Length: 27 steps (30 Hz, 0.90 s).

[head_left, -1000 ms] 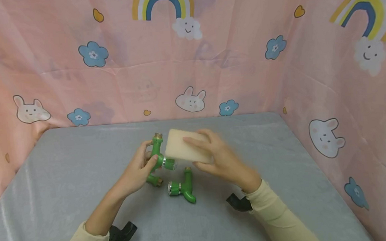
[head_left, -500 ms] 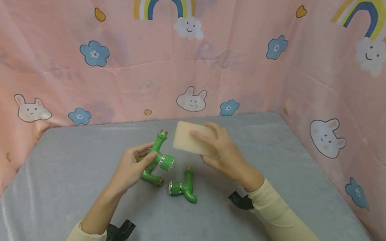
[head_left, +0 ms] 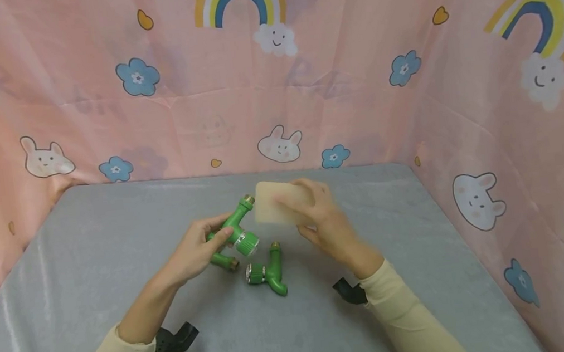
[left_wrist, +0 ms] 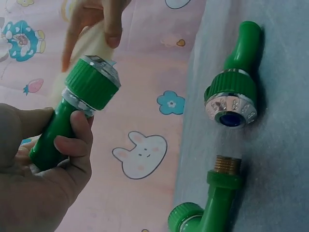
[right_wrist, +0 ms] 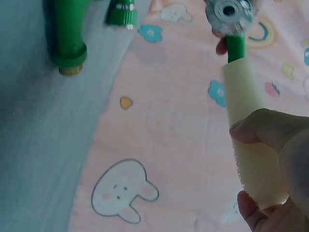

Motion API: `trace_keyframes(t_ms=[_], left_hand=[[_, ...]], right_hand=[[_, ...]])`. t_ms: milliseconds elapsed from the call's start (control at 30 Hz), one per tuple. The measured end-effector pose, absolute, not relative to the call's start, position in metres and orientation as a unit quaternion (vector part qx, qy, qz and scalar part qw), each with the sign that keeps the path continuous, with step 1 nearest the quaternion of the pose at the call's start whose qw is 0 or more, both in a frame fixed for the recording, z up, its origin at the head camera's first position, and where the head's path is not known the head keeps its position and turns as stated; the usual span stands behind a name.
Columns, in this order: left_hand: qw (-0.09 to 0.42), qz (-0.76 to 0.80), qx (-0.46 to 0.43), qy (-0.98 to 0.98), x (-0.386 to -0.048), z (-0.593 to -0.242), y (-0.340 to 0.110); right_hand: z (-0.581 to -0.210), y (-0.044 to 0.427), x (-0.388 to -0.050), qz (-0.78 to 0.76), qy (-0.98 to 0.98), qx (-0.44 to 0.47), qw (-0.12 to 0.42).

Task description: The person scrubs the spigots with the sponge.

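Observation:
My left hand (head_left: 195, 250) holds a green faucet (head_left: 236, 222) off the table, its brass threaded end pointing up and to the right. The left wrist view shows the thumb and curled fingers around the green body (left_wrist: 55, 133), below the ribbed knob. My right hand (head_left: 330, 225) grips a cream sponge (head_left: 269, 202) between thumb and fingers. One end of the sponge (right_wrist: 241, 87) is close to the held faucet; whether they touch I cannot tell. A second faucet (head_left: 273, 272) lies on the table below the hands. Another faucet (head_left: 225, 261) lies partly hidden behind the left hand.
Grey cloth covers the table (head_left: 296, 337). A pink printed curtain (head_left: 356, 108) hangs behind and along the sides. Black curved pieces (head_left: 176, 339) stick out by both sleeve cuffs.
The held faucet has tilted further to the right. The sponge moved up and right from the faucet, then slightly back left toward its threaded end. The faucets on the table stay put.

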<state>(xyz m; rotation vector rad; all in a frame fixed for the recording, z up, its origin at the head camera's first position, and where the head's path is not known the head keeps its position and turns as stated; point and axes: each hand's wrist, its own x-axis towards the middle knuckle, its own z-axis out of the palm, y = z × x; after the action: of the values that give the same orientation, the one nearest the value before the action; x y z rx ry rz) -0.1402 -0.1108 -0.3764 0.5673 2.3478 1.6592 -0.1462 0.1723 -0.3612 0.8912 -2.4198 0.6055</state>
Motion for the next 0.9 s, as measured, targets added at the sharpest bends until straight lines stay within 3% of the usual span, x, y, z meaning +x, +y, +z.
trace_keyframes(t_ms=[167, 367, 900], left_hand=[[0.097, 0.554, 0.195, 0.803, -0.141, -0.377, -0.11], [0.078, 0.548, 0.216, 0.804, -0.142, -0.379, -0.104], [0.059, 0.522, 0.198, 0.827, -0.143, -0.381, -0.111]], right_hand=[[-0.356, 0.175, -0.143, 0.251, -0.877, 0.329, 0.245], [-0.36, 0.162, -0.138, 0.23, -0.878, 0.374, 0.191], [-0.348, 0.189, -0.147, 0.257, -0.907, 0.308, 0.129]])
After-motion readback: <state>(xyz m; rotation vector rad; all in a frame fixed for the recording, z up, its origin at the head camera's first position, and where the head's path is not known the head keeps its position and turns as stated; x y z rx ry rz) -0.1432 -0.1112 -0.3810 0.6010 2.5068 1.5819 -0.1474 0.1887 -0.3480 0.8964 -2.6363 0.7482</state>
